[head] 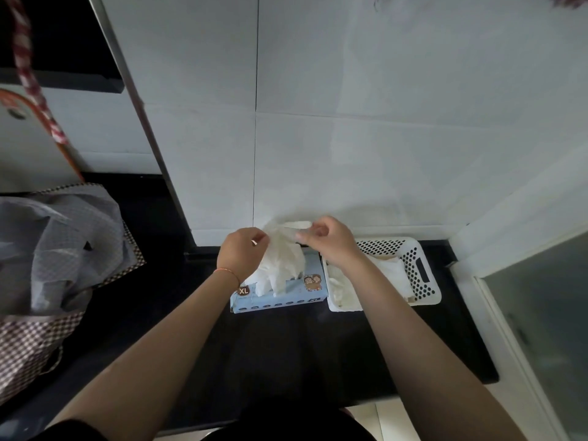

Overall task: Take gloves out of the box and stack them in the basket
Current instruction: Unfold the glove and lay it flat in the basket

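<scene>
both hands, left (242, 249) and right (331, 241), pinching glove (281, 259) cuff above box (280, 296); probably wanting flattening before laying in basket (420, 272)

The glove (283, 259) I hold looks thin, crinkly and translucent. My basket (420, 275) is perforated white plastic. The counter (286, 345) looks smooth, dark.

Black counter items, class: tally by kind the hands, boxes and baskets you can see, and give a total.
Hands: 2, the left hand and the right hand, both pinching a white glove
Boxes: 1, the blue glove box
Baskets: 1, the white basket
Total: 4
</scene>
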Tool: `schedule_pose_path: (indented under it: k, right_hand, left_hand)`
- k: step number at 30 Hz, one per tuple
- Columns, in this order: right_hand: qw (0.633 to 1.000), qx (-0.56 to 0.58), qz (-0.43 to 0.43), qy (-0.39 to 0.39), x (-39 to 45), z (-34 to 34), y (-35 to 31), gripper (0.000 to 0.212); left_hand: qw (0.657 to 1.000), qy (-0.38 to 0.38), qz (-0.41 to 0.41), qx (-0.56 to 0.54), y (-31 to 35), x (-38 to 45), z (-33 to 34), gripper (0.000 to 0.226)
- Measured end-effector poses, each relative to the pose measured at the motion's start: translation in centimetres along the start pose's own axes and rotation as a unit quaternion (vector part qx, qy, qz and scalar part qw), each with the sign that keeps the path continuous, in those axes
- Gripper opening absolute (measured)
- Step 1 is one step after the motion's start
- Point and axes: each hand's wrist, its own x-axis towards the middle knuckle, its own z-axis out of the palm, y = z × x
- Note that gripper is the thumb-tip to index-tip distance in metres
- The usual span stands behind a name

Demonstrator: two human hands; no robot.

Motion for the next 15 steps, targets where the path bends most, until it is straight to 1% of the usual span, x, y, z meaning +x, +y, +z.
schedule_pose_path:
  k: [2, 4, 5, 6, 8, 9, 10, 13, 15]
  right_hand:
    - [0.998, -0.044, 0.010, -0.036, 0.1, 1.0, 0.9, 0.043]
    - [0.997, -0.045, 0.030, -0.054, 0.1, 2.6, 2.1, 0.046]
    - [0.997, -0.040, 0.039, -0.058, 0.0, 3.4, 2.7, 0.044]
    - [0.997, -0.036, 0.041, -0.054, 0.0, 4.0, 3.2, 0.038]
    - [0.999, -0.035, 0.025, -0.016, 0.1, 4.9, 3.7, 0.017]
    - [0.999, -0.039, 0.018, 0.007, 0.2, 5.2, 3.8, 0.010]
    - [0.998, -0.046, 0.014, 0.027, 0.4, 5.0, 3.8, 0.007]
    - [0.995, -0.084, 0.010, 0.060, 0.5, 4.1, 4.0, 0.012]
    - [0.991, -0.106, 0.016, 0.080, 0.7, 3.2, 4.3, 0.017]
  left_hand:
    - [1.000, -0.010, -0.018, -0.013, -0.2, -0.2, 0.1, 0.017]
    - [0.999, -0.026, -0.024, -0.036, -0.1, -0.4, 0.2, 0.014]
    - [0.998, -0.040, -0.024, -0.051, 0.0, -0.6, 0.2, 0.013]
    - [0.996, -0.055, -0.024, -0.067, 0.2, -0.7, 0.3, 0.012]
    - [0.993, -0.072, -0.026, -0.084, 0.2, -0.8, 0.1, 0.012]
    - [0.994, -0.067, -0.032, -0.084, -0.1, -0.8, -0.1, 0.013]
    - [0.995, -0.054, -0.038, -0.078, -0.2, -0.7, -0.3, 0.014]
    - [0.995, -0.017, -0.097, -0.027, -1.5, -0.6, -1.0, 0.015]
    - [0.990, -0.029, -0.128, 0.046, -2.2, -0.7, -1.1, 0.013]
